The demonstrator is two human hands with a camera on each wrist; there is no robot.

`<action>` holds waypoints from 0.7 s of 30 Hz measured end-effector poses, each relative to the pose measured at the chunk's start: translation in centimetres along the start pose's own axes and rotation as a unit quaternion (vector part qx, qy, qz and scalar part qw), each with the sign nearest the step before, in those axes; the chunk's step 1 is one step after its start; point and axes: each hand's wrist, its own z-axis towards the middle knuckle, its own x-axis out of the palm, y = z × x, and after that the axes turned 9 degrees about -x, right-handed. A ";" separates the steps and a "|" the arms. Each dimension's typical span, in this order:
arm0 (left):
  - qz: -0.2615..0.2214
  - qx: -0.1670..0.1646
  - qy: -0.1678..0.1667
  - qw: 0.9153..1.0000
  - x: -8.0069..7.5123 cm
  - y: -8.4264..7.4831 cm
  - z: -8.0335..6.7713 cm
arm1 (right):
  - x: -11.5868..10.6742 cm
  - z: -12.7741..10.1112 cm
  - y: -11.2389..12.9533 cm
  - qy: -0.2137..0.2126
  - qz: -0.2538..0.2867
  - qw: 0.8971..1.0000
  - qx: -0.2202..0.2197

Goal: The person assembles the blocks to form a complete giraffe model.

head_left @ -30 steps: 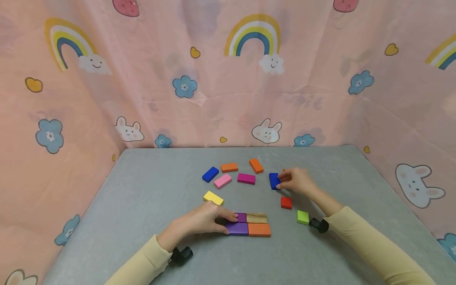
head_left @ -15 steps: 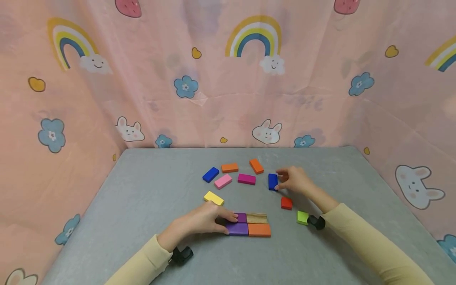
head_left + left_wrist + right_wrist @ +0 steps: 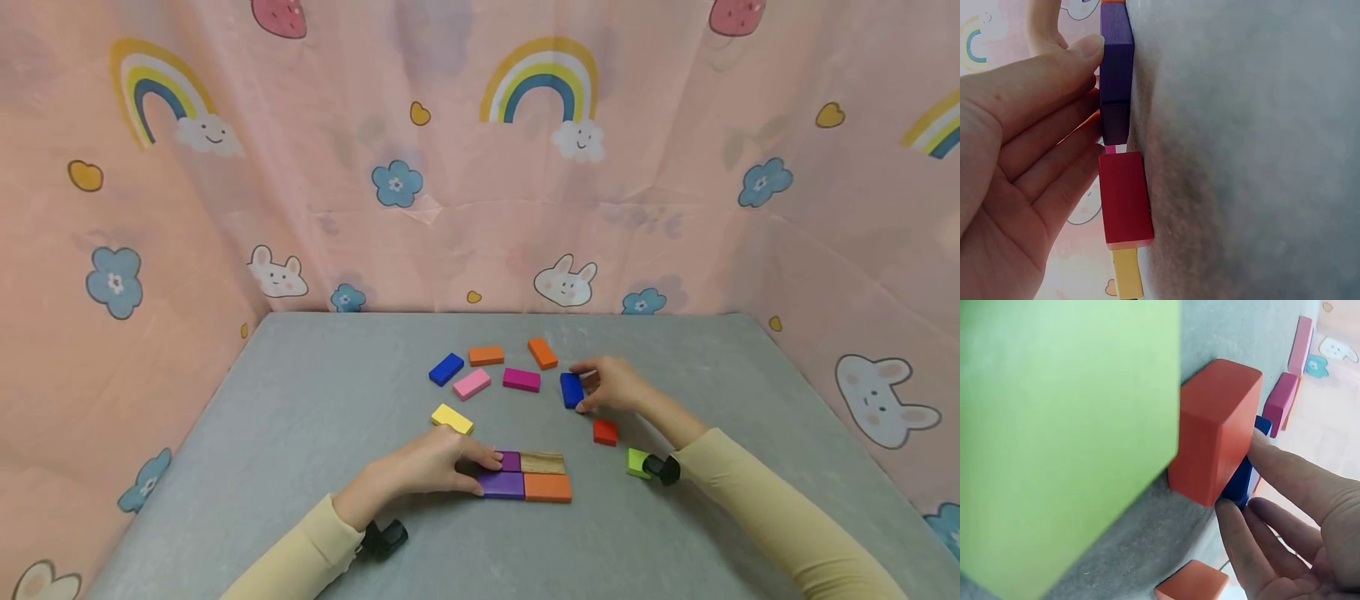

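Observation:
In the head view, my left hand (image 3: 431, 458) holds the left end of a small set of flat blocks, thumb at the front purple block (image 3: 501, 485) and fingers over the rear purple block (image 3: 511, 461). Right of these, a wood-grain block (image 3: 542, 462) and an orange block (image 3: 547, 487) complete the two-by-two group. Farther back, my right hand (image 3: 618, 387) pinches a blue block (image 3: 572, 391) between thumb and fingertips; the right wrist view shows this blue block (image 3: 1238, 481) partly behind a red block (image 3: 1219, 431).
Near my right wrist lies a lime block (image 3: 637, 462). Behind my left hand are a yellow block (image 3: 452, 418) and a red block (image 3: 1125, 199). Another blue block (image 3: 446, 369), a pink block (image 3: 472, 384), a magenta block (image 3: 521, 380) and orange blocks (image 3: 486, 356) lie toward the back.
My right hand has drawn the blue block a little left and toward me across the table. My left hand stays on the purple blocks.

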 end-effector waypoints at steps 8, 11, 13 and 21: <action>-0.003 0.000 -0.001 1.000 0.1 0.0 0.0 | 0.0 -0.2 0.0 -0.010 0.010 1.000 -0.018; -0.007 0.000 -0.001 1.000 0.0 -0.1 0.1 | -0.2 -0.5 0.0 -0.020 0.025 0.999 -0.040; -0.010 -0.001 0.000 1.000 0.0 -0.1 0.1 | -0.3 -0.8 0.1 -0.030 0.039 0.997 -0.058; -0.002 -0.001 -0.005 1.000 0.0 0.0 0.0 | -0.7 -3.4 1.0 -0.059 0.092 0.984 -0.140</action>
